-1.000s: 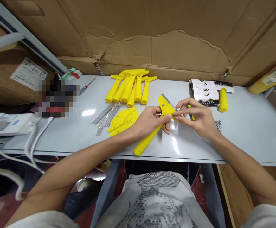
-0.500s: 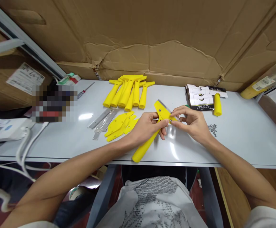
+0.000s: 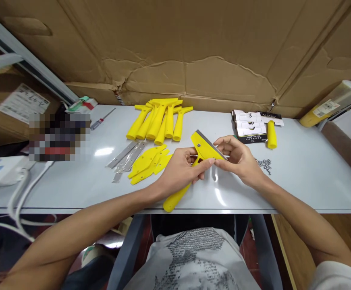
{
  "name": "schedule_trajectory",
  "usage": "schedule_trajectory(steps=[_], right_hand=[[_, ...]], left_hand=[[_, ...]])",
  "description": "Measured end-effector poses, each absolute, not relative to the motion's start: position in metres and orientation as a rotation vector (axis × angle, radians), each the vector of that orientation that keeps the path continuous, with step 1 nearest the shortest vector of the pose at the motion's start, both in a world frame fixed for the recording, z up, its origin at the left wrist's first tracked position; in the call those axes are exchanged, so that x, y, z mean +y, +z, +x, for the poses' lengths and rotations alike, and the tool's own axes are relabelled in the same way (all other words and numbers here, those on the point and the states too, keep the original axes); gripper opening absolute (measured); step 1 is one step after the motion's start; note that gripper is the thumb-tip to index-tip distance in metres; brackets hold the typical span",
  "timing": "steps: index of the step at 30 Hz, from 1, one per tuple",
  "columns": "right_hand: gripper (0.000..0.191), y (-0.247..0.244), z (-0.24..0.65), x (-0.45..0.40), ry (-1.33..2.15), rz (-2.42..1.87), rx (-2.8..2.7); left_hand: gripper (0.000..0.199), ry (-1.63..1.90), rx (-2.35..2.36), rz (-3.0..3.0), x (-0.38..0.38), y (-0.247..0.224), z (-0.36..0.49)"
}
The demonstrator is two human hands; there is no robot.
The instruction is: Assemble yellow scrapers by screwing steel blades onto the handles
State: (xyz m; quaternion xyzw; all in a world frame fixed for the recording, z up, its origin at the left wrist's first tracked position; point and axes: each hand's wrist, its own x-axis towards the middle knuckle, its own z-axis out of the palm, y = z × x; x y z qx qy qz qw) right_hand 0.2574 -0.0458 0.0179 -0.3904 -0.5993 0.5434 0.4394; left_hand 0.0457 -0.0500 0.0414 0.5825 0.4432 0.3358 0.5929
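Note:
A yellow scraper (image 3: 206, 147) with a metal blade along its far edge is held just above the table. My left hand (image 3: 183, 167) is wrapped round its neck, and the handle slants down toward the table's front edge. My right hand (image 3: 237, 159) pinches the right end of the scraper head, thumb close to my left thumb. One screw shows in the left part of the head; the right screw spot is mostly hidden by my thumbs. Left of my hands lie yellow cover plates (image 3: 148, 161) and metal blades (image 3: 128, 155). Small screws (image 3: 265, 165) are heaped at the right.
Several yellow scraper handles (image 3: 160, 121) stand in a pile at the back. White-and-black cards (image 3: 249, 125) and a yellow tube-shaped piece (image 3: 271, 135) lie back right. A screwdriver (image 3: 98, 123) is at the back left, near white cables (image 3: 22, 201). Cardboard (image 3: 163, 40) walls the rear.
The scraper head has tilted slightly in my hands, showing more of the blade edge. My right fingers have shifted along its right end. The view has moved a little.

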Motion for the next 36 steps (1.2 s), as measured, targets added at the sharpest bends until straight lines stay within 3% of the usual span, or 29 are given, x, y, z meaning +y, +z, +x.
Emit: schedule_trajectory(steps=[4, 10, 30, 36], right_hand=[[0.038, 0.016, 0.259, -0.048, 1.315, -0.907, -1.588], [0.032, 0.021, 0.258, -0.051, 1.368, -0.817, -1.591], [0.022, 0.019, 0.251, -0.058, 1.309, -0.583, -1.492], [0.029, 0.019, 0.252, -0.059, 1.231, -0.533, -1.55]], left_hand=[[0.025, 0.79, 1.031, 1.411, -0.052, 0.042, 0.044], [0.02, 0.85, 0.954, 1.448, -0.055, 0.045, 0.043], [0.02, 0.933, 0.895, 1.571, -0.058, 0.045, 0.042], [0.022, 0.98, 0.94, 1.842, -0.059, 0.042, 0.036]])
